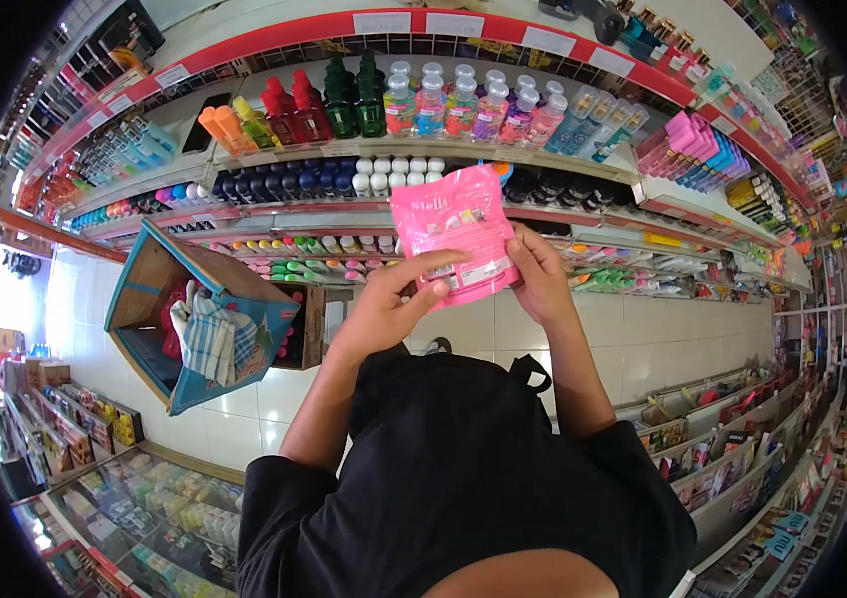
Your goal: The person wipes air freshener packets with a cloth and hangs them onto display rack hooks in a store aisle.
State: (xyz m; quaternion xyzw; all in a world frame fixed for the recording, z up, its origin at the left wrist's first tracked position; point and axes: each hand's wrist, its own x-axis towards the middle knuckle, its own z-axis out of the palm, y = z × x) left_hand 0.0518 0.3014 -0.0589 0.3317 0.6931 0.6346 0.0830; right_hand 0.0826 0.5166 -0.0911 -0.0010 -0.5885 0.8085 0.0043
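Nearest: black shirt (503, 448), with both forearms reaching forward. Right hand (540, 274): closed on right edge of pink packet (458, 219), with thumb in front, other fingers mostly hidden behind. Left hand (384, 299): laid over packet's lower left front with index finger and thumb; cannot tell whether gripping from behind. Held up before the shelves, slightly tilted, printed side towards wearer. Judged light and soft; glossy film probably slippery, apt to crumple, hardly fragile. Best held by side edges, with gentle pressure between thumb and fingers. Beyond, to the left: blue-and-wood box (187, 391) with checked cloth (227, 339) bunched at its opening. Farther: red-edged shelves (284, 40) with rows of clear-capped bottles (463, 100).
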